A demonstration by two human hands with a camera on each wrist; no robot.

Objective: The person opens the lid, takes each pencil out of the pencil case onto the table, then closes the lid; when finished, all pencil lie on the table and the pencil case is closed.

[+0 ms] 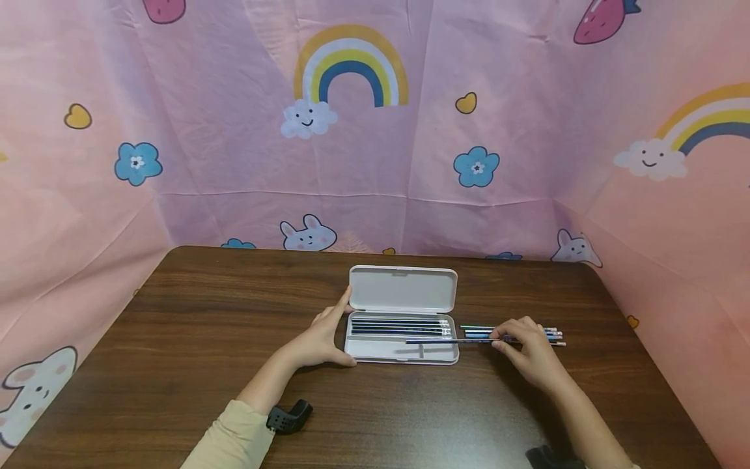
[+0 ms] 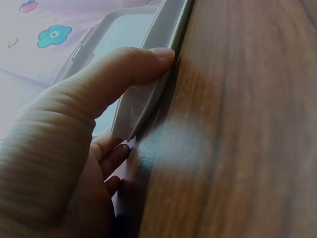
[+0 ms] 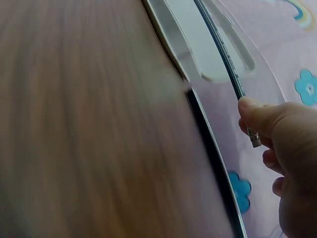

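Observation:
A white pencil case [image 1: 383, 352] lies with its lid raised at the back, and several dark striped pencils [image 1: 398, 327] rest side by side in its rear part. My left hand [image 1: 316, 339] holds the case's left end, its thumb [image 2: 148, 62] pressed against the front wall and its index finger up by the lid. Between thumb and fingertips, my right hand [image 1: 530, 352] pinches a dark pencil [image 3: 228, 62] near its eraser end. That pencil's other end reaches left over the front part of the case, level with the table.
More pencils [image 1: 471, 334] lie on the wooden table [image 1: 234, 293] right of the case, partly hidden under the right hand. A patterned cloth [image 1: 375, 163] hangs behind the table and along both sides. Each wrist wears a black band [image 1: 288, 417].

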